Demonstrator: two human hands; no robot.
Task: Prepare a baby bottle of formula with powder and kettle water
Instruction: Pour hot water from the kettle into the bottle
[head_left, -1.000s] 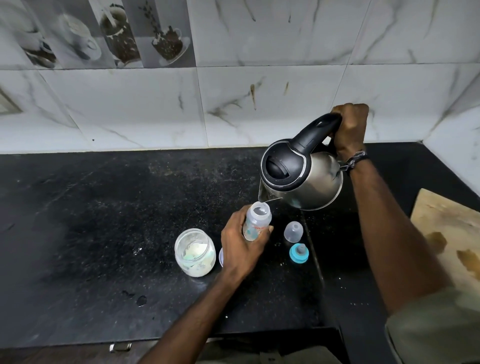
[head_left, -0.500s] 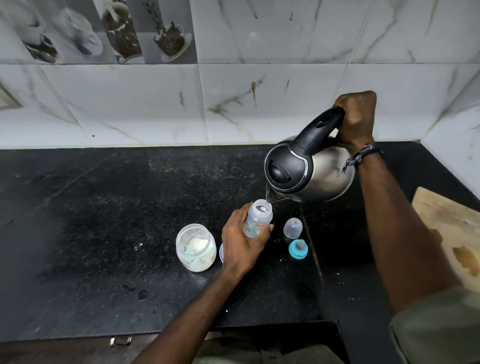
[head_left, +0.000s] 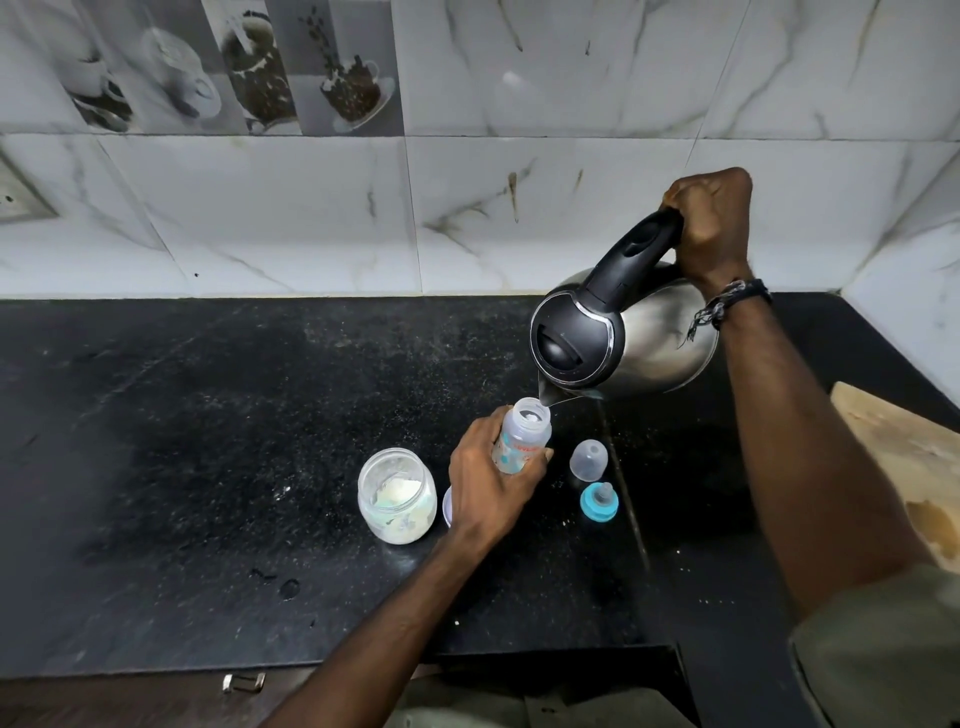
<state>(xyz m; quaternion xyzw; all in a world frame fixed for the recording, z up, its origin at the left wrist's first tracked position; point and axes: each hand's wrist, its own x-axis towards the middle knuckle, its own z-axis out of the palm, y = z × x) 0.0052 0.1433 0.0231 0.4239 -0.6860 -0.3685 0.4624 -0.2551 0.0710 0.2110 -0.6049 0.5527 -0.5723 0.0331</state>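
Note:
My left hand (head_left: 488, 483) grips the open baby bottle (head_left: 524, 434), which stands upright on the black counter (head_left: 208, 467). My right hand (head_left: 711, 228) grips the black handle of the steel kettle (head_left: 618, 338). The kettle is tipped steeply to the left, and its spout sits just above and right of the bottle's mouth. A glass jar (head_left: 397, 496) with white powder in it stands open to the left of my left hand. The clear bottle cap (head_left: 588, 460) and the teal ring with the teat (head_left: 600, 501) lie to the right of the bottle.
A wooden cutting board (head_left: 904, 457) lies at the right edge of the counter. A small round lid (head_left: 447, 506) peeks out behind my left hand. Marble wall tiles (head_left: 311, 218) rise behind the counter, and the counter's front edge runs below my left forearm.
The kettle has tipped further, with my right hand lifting its handle higher. The spout stays over the bottle's mouth. My left hand and the bottle have stayed in place.

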